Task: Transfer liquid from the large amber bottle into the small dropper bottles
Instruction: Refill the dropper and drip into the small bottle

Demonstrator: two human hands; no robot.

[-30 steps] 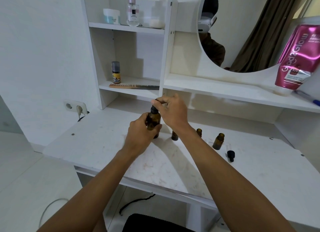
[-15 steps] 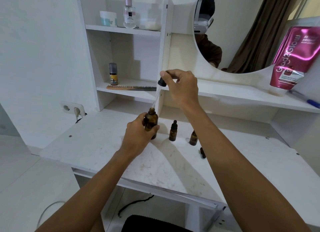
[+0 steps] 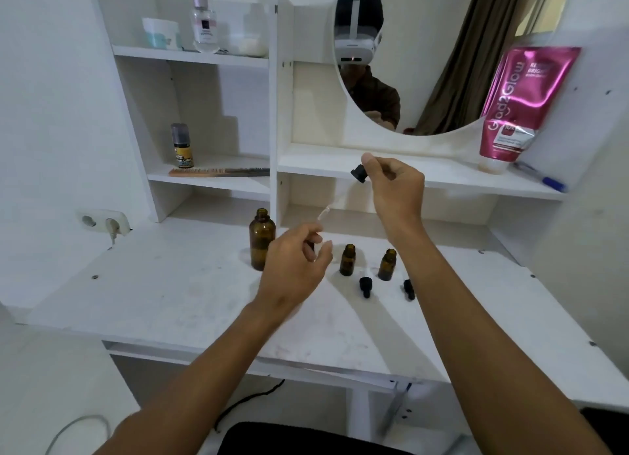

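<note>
The large amber bottle [image 3: 262, 242] stands uncapped on the white table [image 3: 170, 294]. My right hand [image 3: 394, 192] pinches the black bulb of its dropper [image 3: 359, 174]. The glass pipette slants down-left, and its tip hangs just above my left hand [image 3: 294, 267]. The fingers of my left hand curl round a small dark bottle [image 3: 310, 246] that is mostly hidden. Two small amber dropper bottles [image 3: 348, 260] [image 3: 387, 264] stand open to the right. Their black dropper caps [image 3: 365, 286] [image 3: 408, 289] lie in front of them.
A shelf unit with a round mirror [image 3: 442, 80] rises behind the table. It holds a comb [image 3: 218, 172], a small yellow-labelled bottle [image 3: 182, 146], a pink tube [image 3: 520, 107] and a blue pen [image 3: 544, 180]. A wall socket [image 3: 105, 219] sits at the left.
My left hand let go of the large bottle and moved right to a small bottle. My right hand carried the dropper right, away from the large bottle's neck.
</note>
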